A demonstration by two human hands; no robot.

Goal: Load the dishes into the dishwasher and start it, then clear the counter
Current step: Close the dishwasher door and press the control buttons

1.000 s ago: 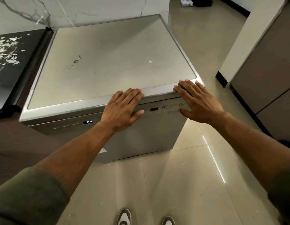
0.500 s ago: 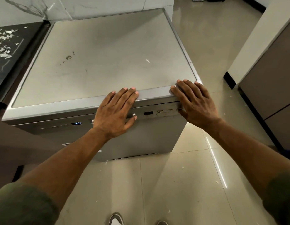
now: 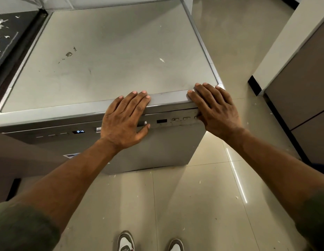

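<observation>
A grey freestanding dishwasher (image 3: 110, 57) stands in front of me with its door closed. Its control strip shows a lit display (image 3: 78, 132) reading P4 and a row of buttons (image 3: 175, 120). My left hand (image 3: 125, 120) lies flat over the front top edge and covers most of the door handle (image 3: 98, 129). My right hand (image 3: 214, 110) lies flat on the front right corner, its thumb at the rightmost buttons. Neither hand holds anything. No dishes are in view.
A black counter (image 3: 10, 38) strewn with white scraps adjoins the dishwasher on the left. Brown cabinets (image 3: 300, 98) stand to the right across a strip of tiled floor (image 3: 202, 205). My shoes (image 3: 125, 241) show at the bottom edge.
Both hands keep their places on the dishwasher's front edge. The view has shifted closer and slightly lower, so less of the black counter shows.
</observation>
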